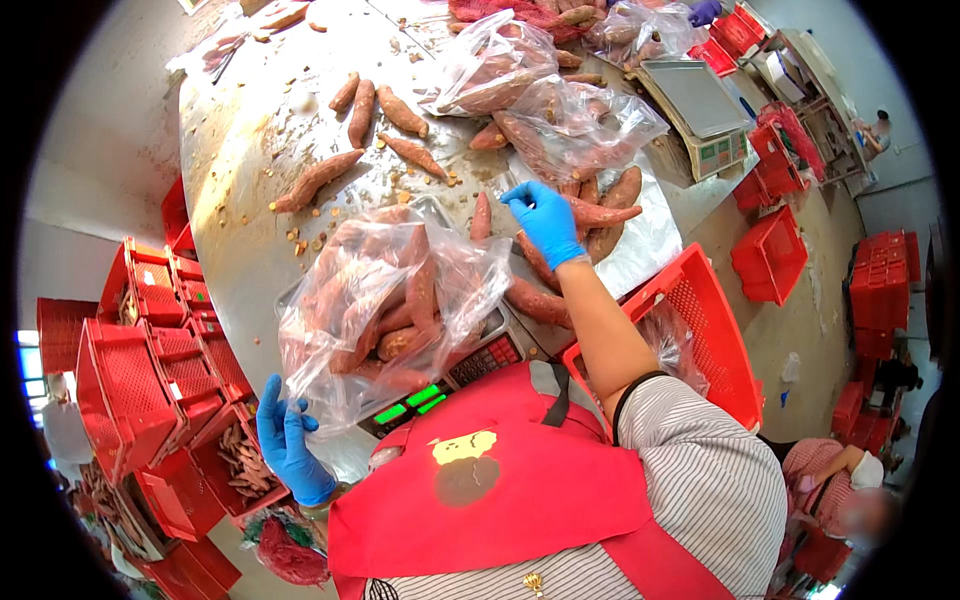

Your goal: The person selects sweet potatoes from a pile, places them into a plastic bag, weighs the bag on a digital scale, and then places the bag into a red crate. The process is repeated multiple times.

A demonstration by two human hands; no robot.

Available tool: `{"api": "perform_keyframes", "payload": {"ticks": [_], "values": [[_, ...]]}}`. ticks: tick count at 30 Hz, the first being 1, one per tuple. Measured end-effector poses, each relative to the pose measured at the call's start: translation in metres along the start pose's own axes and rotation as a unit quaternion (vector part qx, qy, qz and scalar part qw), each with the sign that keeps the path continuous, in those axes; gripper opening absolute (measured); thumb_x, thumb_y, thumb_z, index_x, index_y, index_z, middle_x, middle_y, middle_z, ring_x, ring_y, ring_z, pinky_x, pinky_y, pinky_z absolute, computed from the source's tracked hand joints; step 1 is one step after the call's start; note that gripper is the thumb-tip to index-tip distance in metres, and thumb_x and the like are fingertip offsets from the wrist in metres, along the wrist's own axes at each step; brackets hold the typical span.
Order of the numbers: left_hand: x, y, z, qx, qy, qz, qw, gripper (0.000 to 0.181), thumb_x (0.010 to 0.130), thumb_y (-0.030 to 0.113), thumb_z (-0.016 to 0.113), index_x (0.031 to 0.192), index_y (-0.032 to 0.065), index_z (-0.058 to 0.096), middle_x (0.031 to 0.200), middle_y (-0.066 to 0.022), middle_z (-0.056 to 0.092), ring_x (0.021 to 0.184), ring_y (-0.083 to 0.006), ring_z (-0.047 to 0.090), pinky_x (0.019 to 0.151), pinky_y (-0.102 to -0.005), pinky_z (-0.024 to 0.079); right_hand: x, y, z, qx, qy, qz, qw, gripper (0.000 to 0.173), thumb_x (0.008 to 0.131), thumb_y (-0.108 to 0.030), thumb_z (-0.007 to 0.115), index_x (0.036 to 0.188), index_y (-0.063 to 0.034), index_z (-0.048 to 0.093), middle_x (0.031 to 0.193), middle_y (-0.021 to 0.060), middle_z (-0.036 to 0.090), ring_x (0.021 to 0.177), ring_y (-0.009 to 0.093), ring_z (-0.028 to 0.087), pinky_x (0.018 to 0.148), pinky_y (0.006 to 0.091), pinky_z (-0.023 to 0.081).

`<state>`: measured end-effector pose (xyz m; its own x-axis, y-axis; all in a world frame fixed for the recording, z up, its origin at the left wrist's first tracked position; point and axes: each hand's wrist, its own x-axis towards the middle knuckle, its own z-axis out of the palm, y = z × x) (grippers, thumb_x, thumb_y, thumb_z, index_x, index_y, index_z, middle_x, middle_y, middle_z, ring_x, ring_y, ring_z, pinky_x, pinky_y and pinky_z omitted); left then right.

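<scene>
A clear plastic bag of sweet potatoes (390, 300) rests on a digital scale (487, 358) with lit green displays, directly before me. My left hand (292, 442), in a blue glove, is at the bag's near left edge with its fingers partly spread; whether they pinch the plastic is unclear. My right hand (546, 223), also blue-gloved, reaches over loose sweet potatoes to the right of the bag. Its fingers are curled, and the view does not settle whether they hold anything. One pointed sweet potato (611, 215) pokes out beside that hand, and another (481, 217) lies left of it.
More filled clear bags (499, 67) lie farther up the metal table (247, 150), with loose sweet potatoes (319, 180) and cut bits. A second scale (697, 97) stands at upper right. Red crates (705, 322) flank me, stacked at left. A person (821, 472) is at lower right.
</scene>
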<state>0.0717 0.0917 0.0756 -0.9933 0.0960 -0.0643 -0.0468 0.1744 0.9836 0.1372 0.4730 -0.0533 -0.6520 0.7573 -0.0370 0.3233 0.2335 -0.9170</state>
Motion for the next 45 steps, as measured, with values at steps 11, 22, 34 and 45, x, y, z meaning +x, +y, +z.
{"api": "perform_keyframes", "payload": {"ticks": [11, 22, 34, 45], "values": [[0.014, -0.001, 0.009, 0.053, -0.018, 0.0, 0.998, 0.035, 0.088, 0.002, 0.045, 0.123, 0.001, 0.048, 0.08, 0.0014, 0.047, 0.066, -0.0052, 0.04, 0.061, -0.0176, 0.035, 0.117, 0.022, 0.04, -0.406, 0.014, -0.21, 0.889, 0.037, 0.079, -0.004, 0.047, 0.115, -0.0137, 0.053, 0.115, 0.0095, 0.052, 0.08, 0.03, 0.06, 0.067, 0.0399, 0.049], [0.023, -0.016, 0.001, 0.099, -0.045, 0.019, 0.994, 0.035, 0.088, 0.002, 0.043, 0.124, -0.0015, 0.046, 0.116, -0.0096, 0.054, 0.074, -0.0078, 0.048, 0.061, -0.019, 0.039, 0.12, 0.062, 0.018, -0.364, -0.005, -0.25, 0.897, 0.014, 0.079, -0.008, 0.052, 0.091, -0.0113, 0.056, 0.091, 0.0091, 0.059, 0.068, 0.029, 0.061, 0.057, 0.038, 0.05], [0.021, -0.006, 0.022, 0.13, -0.082, 0.056, 0.987, 0.035, 0.09, 0.005, 0.043, 0.124, 0.0, 0.046, 0.098, -0.0063, 0.056, 0.076, -0.0075, 0.049, 0.065, -0.0196, 0.041, 0.133, 0.026, -0.132, -0.356, -0.14, 0.003, 0.924, 0.023, 0.077, -0.02, 0.052, 0.096, -0.0158, 0.064, 0.096, 0.013, 0.062, 0.078, 0.03, 0.061, 0.071, 0.0381, 0.049], [0.009, 0.003, 0.044, 0.15, -0.137, 0.062, 0.977, 0.035, 0.091, 0.003, 0.041, 0.125, -0.0004, 0.045, 0.122, -0.0076, 0.051, 0.081, -0.0083, 0.051, 0.067, -0.0205, 0.043, 0.047, 0.056, -0.076, -0.289, -0.197, -0.036, 0.936, 0.03, 0.079, -0.021, 0.047, 0.104, -0.0179, 0.063, 0.092, 0.0148, 0.062, 0.08, 0.034, 0.06, 0.072, 0.0412, 0.047]]}}
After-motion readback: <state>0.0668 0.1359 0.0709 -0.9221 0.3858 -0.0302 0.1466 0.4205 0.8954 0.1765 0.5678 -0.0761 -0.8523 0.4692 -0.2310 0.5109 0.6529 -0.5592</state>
